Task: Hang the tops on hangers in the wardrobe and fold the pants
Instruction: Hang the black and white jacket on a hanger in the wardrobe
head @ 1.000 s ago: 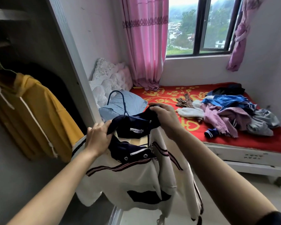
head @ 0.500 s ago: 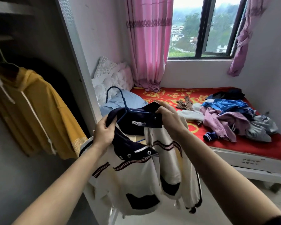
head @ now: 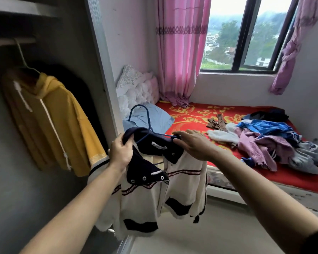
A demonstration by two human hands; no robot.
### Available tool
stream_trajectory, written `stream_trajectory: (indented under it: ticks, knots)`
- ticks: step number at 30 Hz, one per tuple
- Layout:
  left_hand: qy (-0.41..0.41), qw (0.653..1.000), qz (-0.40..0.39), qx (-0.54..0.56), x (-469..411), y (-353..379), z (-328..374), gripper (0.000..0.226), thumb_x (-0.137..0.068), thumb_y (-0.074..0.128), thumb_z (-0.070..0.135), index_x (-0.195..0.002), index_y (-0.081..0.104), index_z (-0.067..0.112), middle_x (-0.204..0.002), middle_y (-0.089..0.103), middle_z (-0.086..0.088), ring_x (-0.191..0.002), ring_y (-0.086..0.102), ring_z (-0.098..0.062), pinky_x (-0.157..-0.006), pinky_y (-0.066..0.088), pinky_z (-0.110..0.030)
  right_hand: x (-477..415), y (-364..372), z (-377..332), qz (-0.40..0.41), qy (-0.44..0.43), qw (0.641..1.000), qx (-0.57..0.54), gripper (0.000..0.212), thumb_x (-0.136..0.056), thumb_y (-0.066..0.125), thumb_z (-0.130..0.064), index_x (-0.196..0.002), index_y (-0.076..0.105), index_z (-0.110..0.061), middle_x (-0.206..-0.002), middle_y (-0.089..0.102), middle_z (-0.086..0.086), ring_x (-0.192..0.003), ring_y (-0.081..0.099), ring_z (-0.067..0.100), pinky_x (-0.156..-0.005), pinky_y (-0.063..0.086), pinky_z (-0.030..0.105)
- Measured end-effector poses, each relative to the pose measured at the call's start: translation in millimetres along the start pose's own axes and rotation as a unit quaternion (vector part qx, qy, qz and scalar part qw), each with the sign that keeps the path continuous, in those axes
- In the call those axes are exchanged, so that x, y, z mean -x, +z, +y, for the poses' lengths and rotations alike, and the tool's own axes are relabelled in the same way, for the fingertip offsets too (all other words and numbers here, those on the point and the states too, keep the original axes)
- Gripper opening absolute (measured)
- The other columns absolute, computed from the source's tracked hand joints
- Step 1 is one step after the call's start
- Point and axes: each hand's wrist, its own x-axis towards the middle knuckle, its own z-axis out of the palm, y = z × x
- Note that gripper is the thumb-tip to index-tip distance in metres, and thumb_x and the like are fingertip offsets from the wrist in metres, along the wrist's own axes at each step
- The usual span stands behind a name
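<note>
Head view only.

Left hand grips the navy collar of the cream knit jacket at the left shoulder, fingers curled round the cloth. Right hand lies over the collar's right end, fingers nearly straight, thumb underneath. I can't tell if it pinches or just rests there.

The jacket hangs between my two hands, chest-high, front open, on a blue hanger. The hanger's long axis runs left-right across me, with the hook sticking up just above and right of the left hand.

The key relation is that the wardrobe is open to my left, and its rail sits up and well left of the hook. The left hand is the nearer one. A yellow hoodie already hangs there, and the free rail is to its right.

My read: the right shoulder needs seating on the hanger first, then swing left and lift.

A clothes pile waits on the bed, to the right.
</note>
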Motion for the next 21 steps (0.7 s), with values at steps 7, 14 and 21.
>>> stream_trajectory:
  ticks: [7,14,21]
  knots:
    - [0.103,0.968,0.010,-0.229,-23,-37,14,0.019,-0.095,0.059,0.025,-0.111,0.070,0.022,-0.107,0.066,-0.007,-0.103,0.059,-0.031,-0.090,0.048,-0.041,-19,-1,-6,0.156,-0.071,0.984,0.043,0.041,-0.102,0.031,-0.051,-0.121,0.056,-0.025,-0.106,0.059,0.002,-0.097,0.057,0.025,-0.071,0.047,0.036]
    - [0.089,0.953,0.048,-0.287,-28,-62,12,0.016,-0.092,0.057,0.015,-0.101,0.070,0.015,-0.093,0.072,-0.010,-0.089,0.064,-0.036,-0.074,0.051,-0.042,-31,19,-18,0.108,-0.127,0.985,0.050,0.023,-0.104,0.043,-0.030,-0.127,0.047,-0.028,-0.101,0.051,0.005,-0.093,0.052,0.028,-0.066,0.037,0.034]
    - [-0.102,0.991,0.090,-0.003,-28,-42,-2,0.018,-0.094,0.052,0.012,-0.083,0.060,0.024,-0.085,0.065,-0.003,-0.081,0.060,-0.023,-0.067,0.048,-0.031,-33,38,-49,0.000,-0.128,0.990,-0.060,0.014,-0.094,0.045,-0.028,-0.087,0.050,-0.017,-0.098,0.045,0.003,-0.085,0.048,0.020,-0.081,0.046,0.044]
